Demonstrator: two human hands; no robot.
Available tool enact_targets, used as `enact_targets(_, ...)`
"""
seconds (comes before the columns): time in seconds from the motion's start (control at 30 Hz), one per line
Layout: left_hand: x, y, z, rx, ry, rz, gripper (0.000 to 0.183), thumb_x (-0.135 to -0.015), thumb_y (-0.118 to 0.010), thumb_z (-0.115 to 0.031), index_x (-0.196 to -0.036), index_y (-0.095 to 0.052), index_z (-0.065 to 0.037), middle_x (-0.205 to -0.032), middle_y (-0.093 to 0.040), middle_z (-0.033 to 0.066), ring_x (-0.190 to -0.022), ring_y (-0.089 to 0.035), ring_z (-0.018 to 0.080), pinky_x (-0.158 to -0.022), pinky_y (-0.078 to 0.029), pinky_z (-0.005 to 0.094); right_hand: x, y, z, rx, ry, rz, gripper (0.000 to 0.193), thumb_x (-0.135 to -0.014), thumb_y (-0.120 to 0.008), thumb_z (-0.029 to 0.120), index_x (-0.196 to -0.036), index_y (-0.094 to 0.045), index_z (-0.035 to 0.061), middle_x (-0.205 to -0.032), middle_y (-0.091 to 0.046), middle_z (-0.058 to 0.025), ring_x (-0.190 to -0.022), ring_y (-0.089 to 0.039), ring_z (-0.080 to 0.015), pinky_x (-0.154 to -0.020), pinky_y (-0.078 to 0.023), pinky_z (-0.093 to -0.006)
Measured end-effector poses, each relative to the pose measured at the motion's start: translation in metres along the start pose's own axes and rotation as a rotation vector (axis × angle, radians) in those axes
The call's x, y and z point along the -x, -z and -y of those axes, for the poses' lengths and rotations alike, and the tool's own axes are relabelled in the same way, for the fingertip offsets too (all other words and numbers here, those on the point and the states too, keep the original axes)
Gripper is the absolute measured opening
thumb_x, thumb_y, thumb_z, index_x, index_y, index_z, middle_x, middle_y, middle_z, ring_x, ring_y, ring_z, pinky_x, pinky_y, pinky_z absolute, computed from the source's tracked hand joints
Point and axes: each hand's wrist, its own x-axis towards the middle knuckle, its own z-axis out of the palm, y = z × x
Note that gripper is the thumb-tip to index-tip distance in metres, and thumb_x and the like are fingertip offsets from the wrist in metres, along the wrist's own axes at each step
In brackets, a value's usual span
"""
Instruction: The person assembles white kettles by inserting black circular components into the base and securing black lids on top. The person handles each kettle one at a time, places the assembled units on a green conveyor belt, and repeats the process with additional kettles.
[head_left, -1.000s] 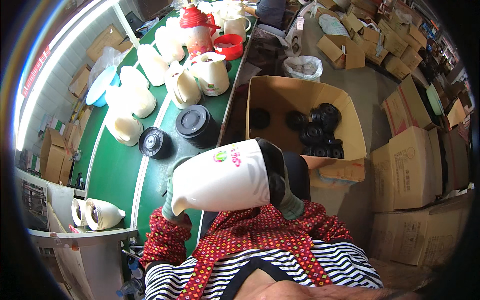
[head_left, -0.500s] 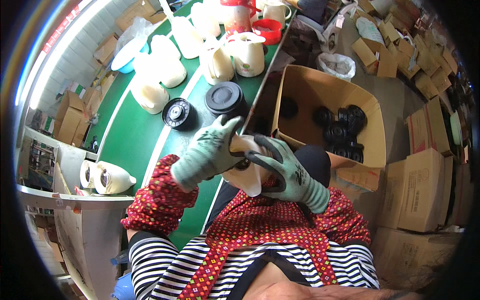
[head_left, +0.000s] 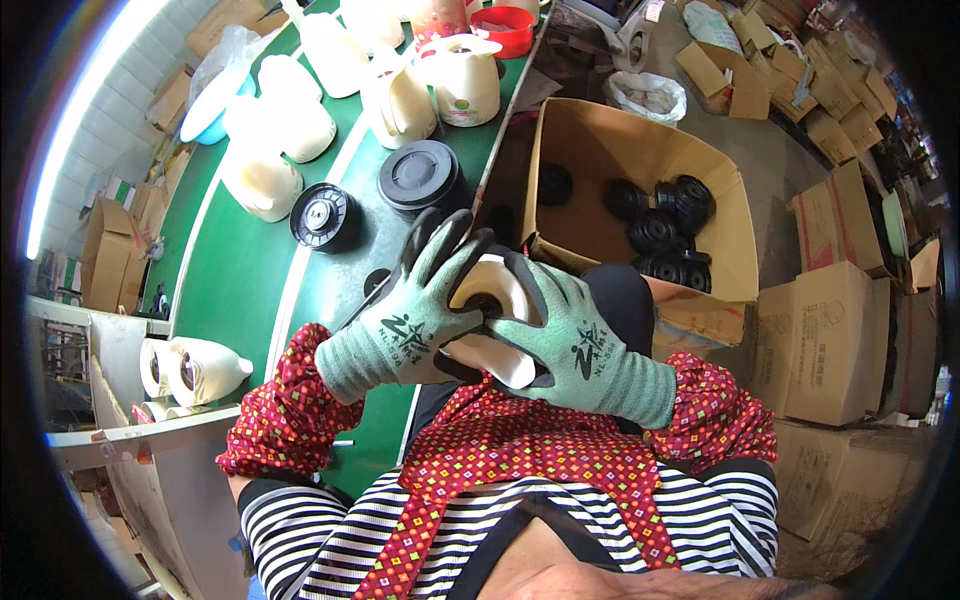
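Swung from its side a second ago, the jug (head_left: pixel 508 285) now points mouth up above the lap, beside the bench (head_left: pixel 235 280). Left hand (head_left: pixel 420 315) and right hand (head_left: pixel 570 335), both gloved, curl part-closed around its opposite sides, thumbs at the mouth. Black caps (head_left: pixel 322 217) sit beyond; a carton (head_left: pixel 585 145) holds more.

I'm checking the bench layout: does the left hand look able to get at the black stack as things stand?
Probably yes: the black stack stands just beyond the left hand, with nothing seen between, though it would first have to leave the jug.
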Motion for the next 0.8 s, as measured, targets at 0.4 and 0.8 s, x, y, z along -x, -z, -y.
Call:
enact_targets(0.4,-0.007,-0.011,0.001,0.130,-0.003,-0.102,0.072,-0.062,-0.095,-0.051,-0.116,-0.076,-0.007,-0.151,-0.046,0.0273,-0.142,-0.040,0.0547,-0.121,-0.030,0.0714,0.002,0.005,-0.013,-0.100,0.011,-0.062,0.070,-0.079,-0.084,0.032,-0.144,-0.063,0.0125,-0.165,-0.034,-0.0312,-0.152,-0.037,-0.0508,-0.123,-0.032,-0.0591)
enact_targets(0.8,0.006,-0.005,0.006,0.154,0.016,-0.175,0.069,-0.056,-0.102,-0.039,-0.116,-0.079,-0.015,-0.152,-0.048,0.0268,-0.140,-0.046,0.0513,-0.116,-0.041,0.0618,0.073,-0.094,-0.083,-1.007,-0.696,-0.025,0.069,-0.109,-0.067,0.028,-0.163,-0.037,-0.0010,-0.164,-0.046,-0.0149,-0.146,-0.051,-0.0259,-0.122,-0.041,-0.0381)
